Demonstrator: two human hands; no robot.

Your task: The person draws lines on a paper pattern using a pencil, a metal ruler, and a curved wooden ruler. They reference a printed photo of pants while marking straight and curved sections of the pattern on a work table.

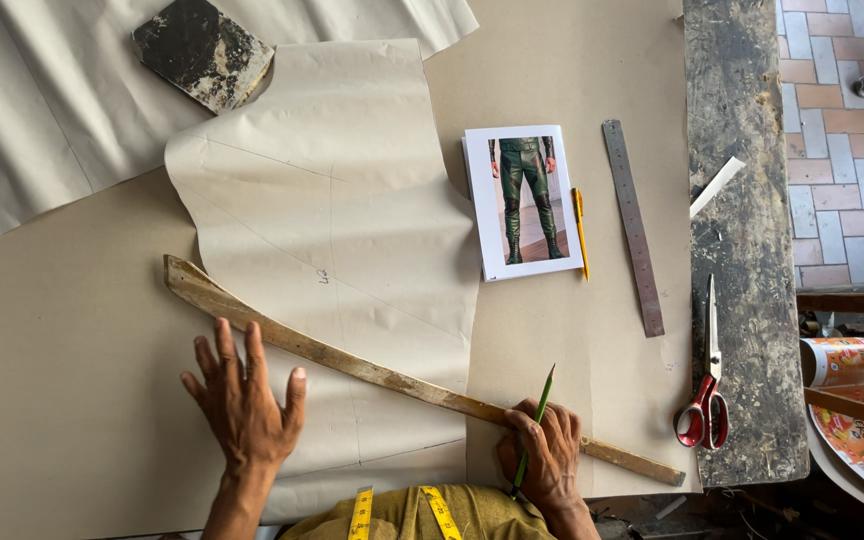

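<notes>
head cam | looks straight down, close over table (742, 200) (sole view)

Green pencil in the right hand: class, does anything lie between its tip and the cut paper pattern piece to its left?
Nothing visible does. The right hand holds the green pencil against the wooden curved ruler, tip up, right beside the cut paper pattern piece. The left hand presses flat further left.

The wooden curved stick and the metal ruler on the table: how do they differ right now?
The wooden curved stick is long, worn, slightly bowed and lies slantwise across the cut paper pattern; the metal ruler is shorter, straight, grey and lies nearly upright in the view on the brown paper sheet. The left hand and the right hand, which holds a green pencil, rest at the stick; the ruler is untouched. Both are flat, narrow edges.
</notes>
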